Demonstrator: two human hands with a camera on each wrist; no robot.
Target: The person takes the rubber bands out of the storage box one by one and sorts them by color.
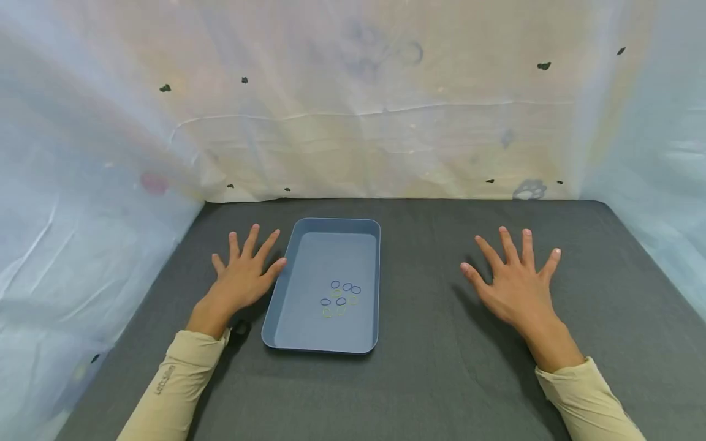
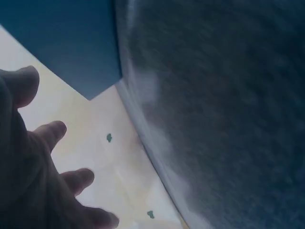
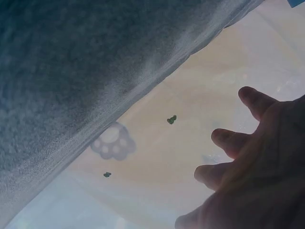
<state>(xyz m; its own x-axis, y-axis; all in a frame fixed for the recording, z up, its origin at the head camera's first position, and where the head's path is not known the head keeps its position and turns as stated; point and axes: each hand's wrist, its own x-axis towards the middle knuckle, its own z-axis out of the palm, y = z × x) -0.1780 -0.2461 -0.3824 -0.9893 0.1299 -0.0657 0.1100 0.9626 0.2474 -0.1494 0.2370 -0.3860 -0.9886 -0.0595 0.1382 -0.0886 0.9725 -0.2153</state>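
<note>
Head view: left hand (image 1: pixel 241 282), fingers spread, holding nothing, just left of the blue tray (image 1: pixel 336 254); right hand (image 1: pixel 517 291), likewise, well to the tray's right. Thin rings (image 1: pixel 341 298) lie in the tray's nearer half; light fingertip pinches should suit them.

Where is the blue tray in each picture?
Head: the blue tray sits just left of the middle.
Left wrist: part of it shows at the top left.
Right wrist: probably just the tiny blue bit at the top right corner.
Shared landmark: the pale curtain, seen in all three.
</note>
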